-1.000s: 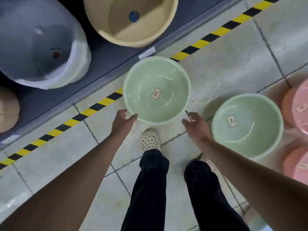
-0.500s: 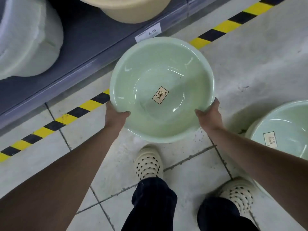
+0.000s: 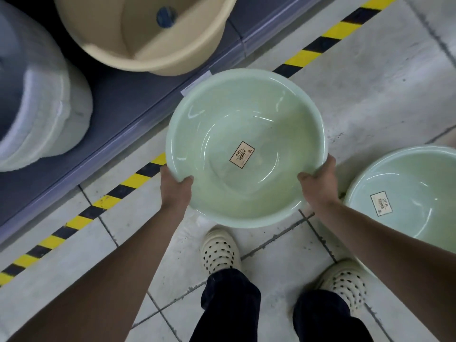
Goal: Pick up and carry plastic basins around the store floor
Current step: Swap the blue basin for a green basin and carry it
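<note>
Two hands hold one green basin [image 3: 246, 134] by its near rim, level and mouth-up, lifted clear of the floor [image 3: 370, 99] in front of the person. The left hand [image 3: 175, 187] clamps the rim at the near left, thumb curled over the lip into the bowl; the right hand [image 3: 318, 181] grips the near right the same way. Both hands are closed on the rim, not spread. A brown label [image 3: 242, 154] sits on the bottom of the basin, which is otherwise empty.

The step in hand looks like the carry. To do it well, the person should keep the grips opposite each other so the thin rim does not flex, hold the bowl level, and step clear of the second basin [image 3: 414, 191] standing on the floor just beside the right arm. The basin's far edge overlaps the shelf [image 3: 118, 99] edge and the striped tape [image 3: 81, 219], so turning away from the shelf looks the safer way out.

Fingers under the rim are hidden, so how far they wrap cannot be told. The second basin is cut off at the right edge and partly covered by the forearm. A price tag [image 3: 196, 83] on the shelf edge is too blurred to read. The beige tub [image 3: 148, 33] and a wrapped grey tub [image 3: 37, 95] on the shelf are cropped by the frame.
</note>
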